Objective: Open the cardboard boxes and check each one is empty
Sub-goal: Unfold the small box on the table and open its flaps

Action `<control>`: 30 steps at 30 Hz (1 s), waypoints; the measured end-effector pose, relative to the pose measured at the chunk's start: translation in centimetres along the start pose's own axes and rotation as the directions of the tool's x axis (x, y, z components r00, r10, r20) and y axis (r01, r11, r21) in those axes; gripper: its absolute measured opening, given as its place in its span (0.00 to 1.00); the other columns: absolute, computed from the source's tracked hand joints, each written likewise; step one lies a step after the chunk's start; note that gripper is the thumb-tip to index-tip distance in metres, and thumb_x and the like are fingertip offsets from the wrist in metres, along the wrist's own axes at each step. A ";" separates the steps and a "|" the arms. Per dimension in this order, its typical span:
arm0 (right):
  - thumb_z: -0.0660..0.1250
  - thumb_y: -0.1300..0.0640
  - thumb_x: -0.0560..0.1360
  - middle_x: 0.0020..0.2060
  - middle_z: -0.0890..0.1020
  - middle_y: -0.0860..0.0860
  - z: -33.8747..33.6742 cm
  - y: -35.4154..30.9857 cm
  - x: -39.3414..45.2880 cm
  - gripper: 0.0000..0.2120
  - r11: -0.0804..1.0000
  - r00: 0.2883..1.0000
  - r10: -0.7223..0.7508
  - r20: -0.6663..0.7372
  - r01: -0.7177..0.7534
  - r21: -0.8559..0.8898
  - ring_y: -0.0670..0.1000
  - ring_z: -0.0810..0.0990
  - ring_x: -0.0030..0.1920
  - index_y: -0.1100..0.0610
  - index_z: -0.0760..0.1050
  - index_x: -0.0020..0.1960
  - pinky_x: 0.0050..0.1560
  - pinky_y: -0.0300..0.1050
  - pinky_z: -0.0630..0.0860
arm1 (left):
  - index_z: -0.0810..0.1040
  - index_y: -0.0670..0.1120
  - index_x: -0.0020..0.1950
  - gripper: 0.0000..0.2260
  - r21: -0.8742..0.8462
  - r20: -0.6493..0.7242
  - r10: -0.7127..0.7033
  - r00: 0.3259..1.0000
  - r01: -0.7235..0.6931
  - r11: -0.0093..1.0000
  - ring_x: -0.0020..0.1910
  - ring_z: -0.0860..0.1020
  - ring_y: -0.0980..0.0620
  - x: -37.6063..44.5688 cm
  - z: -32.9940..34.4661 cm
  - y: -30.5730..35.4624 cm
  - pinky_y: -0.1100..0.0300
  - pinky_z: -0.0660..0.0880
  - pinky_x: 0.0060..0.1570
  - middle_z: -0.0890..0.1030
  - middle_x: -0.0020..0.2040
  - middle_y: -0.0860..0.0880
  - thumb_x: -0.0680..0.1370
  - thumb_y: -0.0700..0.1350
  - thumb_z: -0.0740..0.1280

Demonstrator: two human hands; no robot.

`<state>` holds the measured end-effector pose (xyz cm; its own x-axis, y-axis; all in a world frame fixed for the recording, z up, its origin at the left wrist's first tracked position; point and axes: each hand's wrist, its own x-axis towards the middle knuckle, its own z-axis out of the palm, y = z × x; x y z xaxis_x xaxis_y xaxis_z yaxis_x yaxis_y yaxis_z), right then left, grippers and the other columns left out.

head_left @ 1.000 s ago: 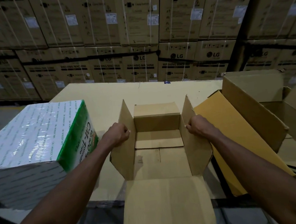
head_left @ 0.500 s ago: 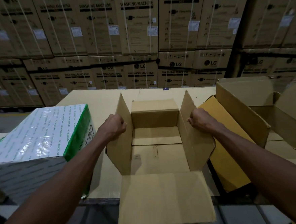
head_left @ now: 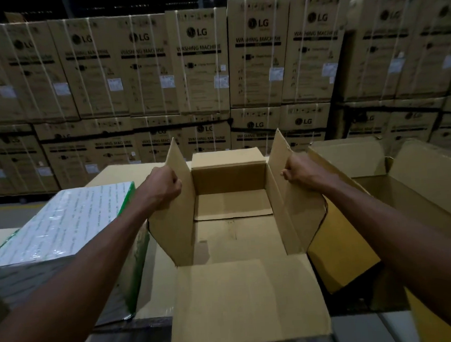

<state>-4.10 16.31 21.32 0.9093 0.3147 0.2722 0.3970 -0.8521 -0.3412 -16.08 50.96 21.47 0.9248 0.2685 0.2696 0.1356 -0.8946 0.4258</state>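
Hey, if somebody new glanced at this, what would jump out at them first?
The open cardboard box at centre, its side flaps gripped by the left hand and right hand, with nothing visible inside. Behind stands a wall of LG washing machine cartons. At left sits a green-edged, plastic-wrapped box.

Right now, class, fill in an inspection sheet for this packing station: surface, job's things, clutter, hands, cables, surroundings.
Surface: cardboard-covered table.
Job's things: open box, all four flaps out, nothing visible inside; second open box to its right, interior only partly visible.
Clutter: shrink-wrapped green and white carton on the left.
Hands: left hand grips the left flap; right hand grips the right flap.
Cables: nothing seen.
Surroundings: stacked washing machine cartons behind.
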 end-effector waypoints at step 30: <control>0.67 0.53 0.81 0.54 0.75 0.55 -30.2 12.6 -9.0 0.10 0.998 0.915 -0.060 -0.400 0.061 -0.012 0.53 0.78 0.51 0.59 0.78 0.57 0.44 0.44 0.74 | 0.81 0.41 0.53 0.08 0.032 -0.303 0.317 0.899 -0.323 0.946 0.38 0.83 0.53 -3.6 -11.0 30.6 0.64 0.74 0.34 0.83 0.44 0.45 0.83 0.45 0.66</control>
<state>-11.09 -9.85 41.73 0.7580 0.1720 0.6291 0.4498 -0.8363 -0.3134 -19.19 26.59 43.05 0.7664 0.0656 0.6391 -0.1591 -0.9444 0.2877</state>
